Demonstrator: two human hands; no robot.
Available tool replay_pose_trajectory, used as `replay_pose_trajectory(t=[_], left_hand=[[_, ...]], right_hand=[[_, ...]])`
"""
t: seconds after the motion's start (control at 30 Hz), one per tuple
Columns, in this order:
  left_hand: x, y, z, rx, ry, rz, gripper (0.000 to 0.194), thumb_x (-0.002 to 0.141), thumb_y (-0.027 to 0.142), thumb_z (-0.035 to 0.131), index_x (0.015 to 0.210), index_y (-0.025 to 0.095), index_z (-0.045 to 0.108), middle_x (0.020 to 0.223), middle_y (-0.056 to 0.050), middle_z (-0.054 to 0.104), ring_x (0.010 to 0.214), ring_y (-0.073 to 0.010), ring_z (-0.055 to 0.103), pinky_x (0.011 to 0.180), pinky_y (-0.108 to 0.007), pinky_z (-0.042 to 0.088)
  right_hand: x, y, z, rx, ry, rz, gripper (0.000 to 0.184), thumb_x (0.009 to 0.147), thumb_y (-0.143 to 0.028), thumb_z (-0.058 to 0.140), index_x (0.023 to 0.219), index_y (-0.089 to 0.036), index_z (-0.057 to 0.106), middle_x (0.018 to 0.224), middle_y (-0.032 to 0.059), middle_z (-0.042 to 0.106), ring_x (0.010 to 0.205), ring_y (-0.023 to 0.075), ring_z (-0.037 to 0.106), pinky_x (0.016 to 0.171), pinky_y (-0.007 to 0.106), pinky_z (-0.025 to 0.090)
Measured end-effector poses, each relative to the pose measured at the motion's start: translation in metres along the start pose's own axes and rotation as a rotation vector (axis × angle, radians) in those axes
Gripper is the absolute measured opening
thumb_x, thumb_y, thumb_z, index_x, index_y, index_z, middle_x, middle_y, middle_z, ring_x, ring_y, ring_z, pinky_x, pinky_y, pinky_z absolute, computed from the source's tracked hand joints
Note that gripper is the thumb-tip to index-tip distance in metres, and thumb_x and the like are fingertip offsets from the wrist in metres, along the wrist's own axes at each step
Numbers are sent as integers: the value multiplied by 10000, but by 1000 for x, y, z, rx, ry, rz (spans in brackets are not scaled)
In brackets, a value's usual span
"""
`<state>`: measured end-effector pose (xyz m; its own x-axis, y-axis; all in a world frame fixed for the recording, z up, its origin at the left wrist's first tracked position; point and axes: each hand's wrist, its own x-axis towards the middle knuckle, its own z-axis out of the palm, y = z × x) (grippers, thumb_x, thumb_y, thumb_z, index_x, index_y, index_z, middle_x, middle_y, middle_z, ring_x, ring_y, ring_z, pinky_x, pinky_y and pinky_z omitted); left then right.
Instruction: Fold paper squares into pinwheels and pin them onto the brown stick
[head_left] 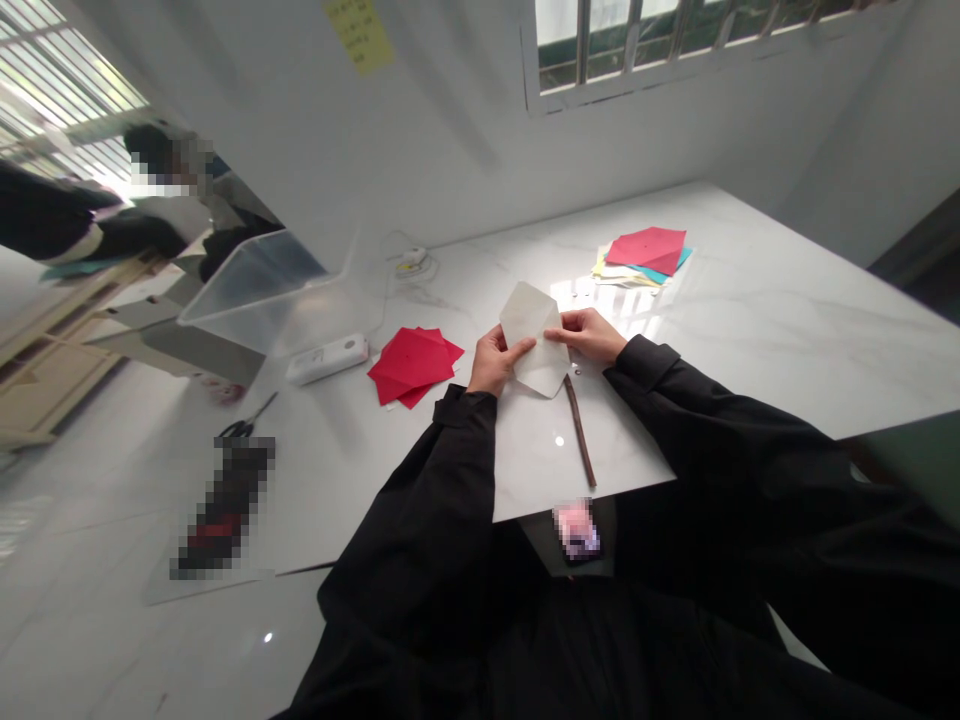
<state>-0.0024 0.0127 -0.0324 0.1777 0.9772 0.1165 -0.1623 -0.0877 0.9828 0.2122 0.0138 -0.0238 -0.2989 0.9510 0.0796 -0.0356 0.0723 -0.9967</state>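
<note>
A cream-white piece of paper (534,318) with angled corners is held up over the table between both of my hands. My left hand (495,362) grips its left edge, the thumb lying across the front. On the opposite edge my right hand (591,336) pinches the paper, thumb also in front. Just below the sheet a thin brown stick (580,432) lies on the table, its lower end near the front edge. To the left of my left hand rests a stack of red paper pieces (414,366).
Red, teal and cream papers (646,252) lie at the back right of the marble-patterned table (780,300). On the left are a white oblong device (328,358), a clear plastic bin (262,290) and black scissors (238,428). Another person (161,165) is beyond the bin.
</note>
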Motion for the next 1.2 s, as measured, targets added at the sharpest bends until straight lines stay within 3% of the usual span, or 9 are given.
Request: replay_pose_trajectory(t=[0.67, 0.97, 1.2], left_hand=[[-1, 3, 3, 23, 25, 8, 661, 595, 473, 990, 1107, 132, 747, 1095, -130, 817, 956, -273, 766, 887, -388, 603], [-1, 4, 4, 41, 40, 13, 663, 590, 499, 989, 1087, 131, 752, 1078, -132, 818, 964, -288, 767, 875, -395, 607], [-2, 8, 6, 1, -10, -37, 830, 555, 524, 1008, 1226, 134, 712, 1086, -131, 819, 952, -292, 782, 867, -399, 632]], right_hand=[[4, 6, -3, -44, -25, -49, 595, 677, -699, 904, 881, -155, 772, 864, 75, 786, 742, 187, 688, 670, 302, 551], [0, -3, 1, -117, 22, -42, 637, 660, -741, 880, 860, -146, 778, 817, 72, 776, 715, 187, 674, 624, 293, 525], [-3, -5, 2, -218, 21, -39, 644, 702, -744, 848, 836, -115, 812, 785, 95, 771, 665, 190, 653, 564, 282, 481]])
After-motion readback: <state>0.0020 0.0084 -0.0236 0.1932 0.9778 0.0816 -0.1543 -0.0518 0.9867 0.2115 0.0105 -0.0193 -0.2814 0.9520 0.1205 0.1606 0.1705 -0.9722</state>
